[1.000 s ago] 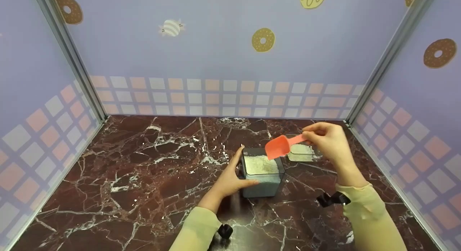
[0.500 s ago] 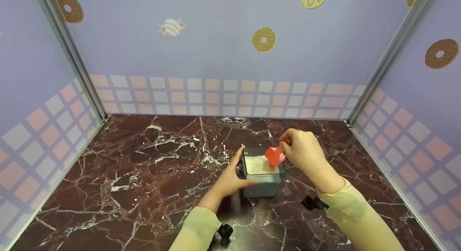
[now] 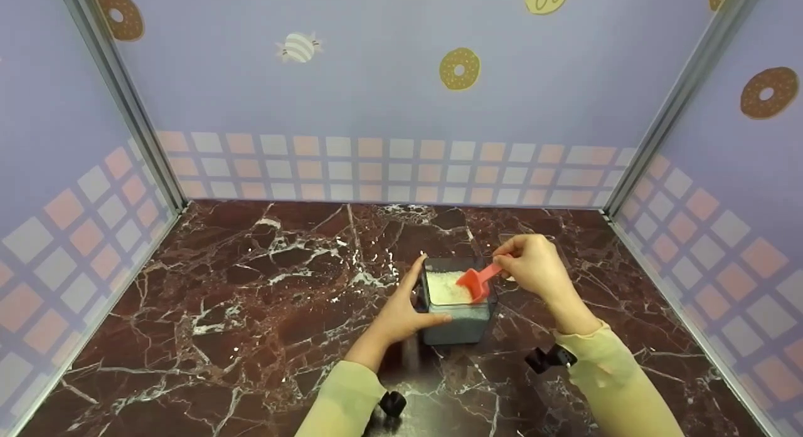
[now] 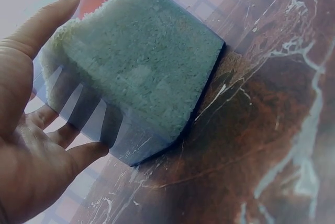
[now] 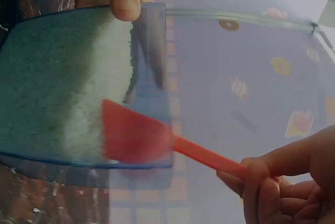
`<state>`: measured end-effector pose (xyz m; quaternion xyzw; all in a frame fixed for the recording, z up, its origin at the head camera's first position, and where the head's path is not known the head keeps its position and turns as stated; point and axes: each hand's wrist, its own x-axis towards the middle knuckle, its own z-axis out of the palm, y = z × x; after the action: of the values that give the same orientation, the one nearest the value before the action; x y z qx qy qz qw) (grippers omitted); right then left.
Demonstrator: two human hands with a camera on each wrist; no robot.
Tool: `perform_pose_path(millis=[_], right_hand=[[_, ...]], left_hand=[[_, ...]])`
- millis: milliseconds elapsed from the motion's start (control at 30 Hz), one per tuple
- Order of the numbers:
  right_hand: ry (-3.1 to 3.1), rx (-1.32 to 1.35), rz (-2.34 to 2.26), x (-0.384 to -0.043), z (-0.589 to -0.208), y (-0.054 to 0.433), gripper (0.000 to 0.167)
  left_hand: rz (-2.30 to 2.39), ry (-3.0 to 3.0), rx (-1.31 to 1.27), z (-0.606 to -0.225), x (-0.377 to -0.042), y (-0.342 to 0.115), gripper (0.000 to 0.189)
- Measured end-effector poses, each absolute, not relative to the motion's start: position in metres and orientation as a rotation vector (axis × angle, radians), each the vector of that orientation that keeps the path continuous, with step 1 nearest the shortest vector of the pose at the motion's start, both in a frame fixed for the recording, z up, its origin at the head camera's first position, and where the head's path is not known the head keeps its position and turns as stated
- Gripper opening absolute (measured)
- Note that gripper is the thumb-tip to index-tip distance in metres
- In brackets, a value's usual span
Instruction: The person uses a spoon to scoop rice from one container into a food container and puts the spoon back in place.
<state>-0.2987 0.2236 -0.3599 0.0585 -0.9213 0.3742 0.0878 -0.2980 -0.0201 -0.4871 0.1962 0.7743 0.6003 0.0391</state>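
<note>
A clear bluish box (image 3: pixel 457 329) of white rice (image 3: pixel 444 288) stands on the marbled table. My left hand (image 3: pixel 401 311) grips its left side, thumb across the near wall; the left wrist view shows the fingers around the clear wall (image 4: pixel 152 148). Between thumb and fingers, my right hand (image 3: pixel 533 264) pinches the handle of a red scoop (image 3: pixel 477 285). The scoop's bowl (image 5: pixel 133 135) is inside the box at the right, its edge at the rice. How deep it sits in the grains is hard to tell.
Behind the right hand a small clear tray is almost wholly hidden. Scattered white grains (image 3: pixel 370 277) dot the dark red marbled tabletop (image 3: pixel 282 311). Patterned panels (image 3: pixel 376 98) enclose the back and both sides, joined by metal corner posts (image 3: pixel 677 105).
My right hand has moved left with the scoop, from above the box's right edge down into the rice, and the scoop's tilt has changed. The left hand and box have stayed put.
</note>
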Motion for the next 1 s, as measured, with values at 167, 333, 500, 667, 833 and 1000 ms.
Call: perform_pose_path(millis=[167,333,500,667,833,1000], right_hand=[[-2.662,0.160,1.372,-0.303,-0.377,0.235,0.014],[-2.587,0.071,1.536,-0.305,-0.392,0.238,0.018],[-2.546,0.031,1.622,-0.303,-0.401,0.235,0.018],[-2.499,0.026,1.662,-0.300,-0.405,0.234,0.018],[-2.446,-0.003,1.799,-0.299,-0.406,0.237,0.022],[-2.405,-0.044,1.903,-0.301,-0.410,0.240,0.026]], left_hand=[[1.828,2.381,0.586,-0.487,-0.298,-0.020,0.120],[1.810,2.404,0.574,-0.488,-0.298,-0.020,0.121],[1.827,2.401,0.573,-0.489,-0.299,-0.019,0.121],[1.841,2.394,0.582,-0.490,-0.299,-0.019,0.122],[1.838,2.391,0.579,-0.490,-0.299,-0.019,0.122],[1.847,2.362,0.582,-0.489,-0.299,-0.019,0.122]])
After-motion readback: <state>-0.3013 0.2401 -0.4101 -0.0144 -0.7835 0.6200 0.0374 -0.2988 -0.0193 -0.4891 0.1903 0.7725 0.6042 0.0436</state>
